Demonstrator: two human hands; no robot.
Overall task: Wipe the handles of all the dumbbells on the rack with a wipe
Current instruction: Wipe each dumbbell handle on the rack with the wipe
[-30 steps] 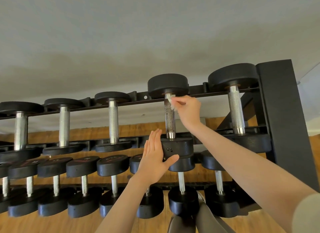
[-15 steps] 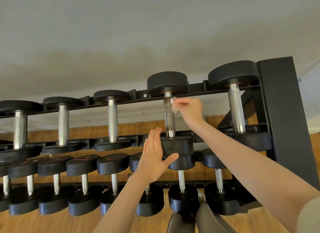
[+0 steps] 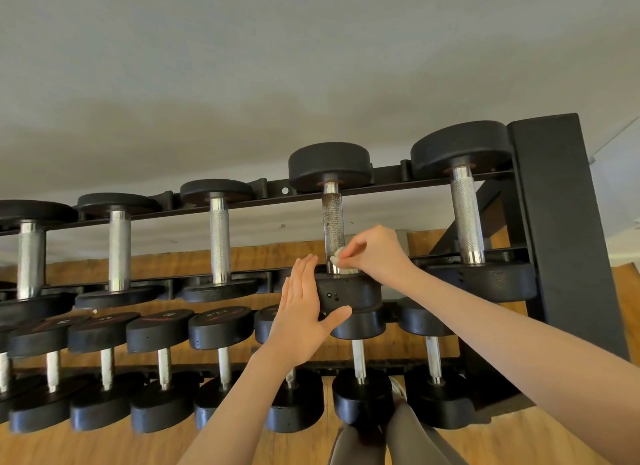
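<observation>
Wipe (image 3: 335, 258) now lower on knurled handle (image 3: 332, 222)

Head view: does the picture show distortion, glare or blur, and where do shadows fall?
Head view: wide-angle bending curves the rack and its rails; soft even light, with a broad diffuse shadow on the pale wall above the dumbbells; small bright glints on the chrome handle; the right hand with the wipe looks sharp, without notable blur.

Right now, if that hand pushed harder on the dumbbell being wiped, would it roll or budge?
Probably not much. The dumbbell has thick black heads on a steel handle, so it likely feels heavy. Both heads sit on the rack rails. The left hand lies flat against its near head, perhaps steadying it, while the floppy wipe rubs the handle.
</observation>
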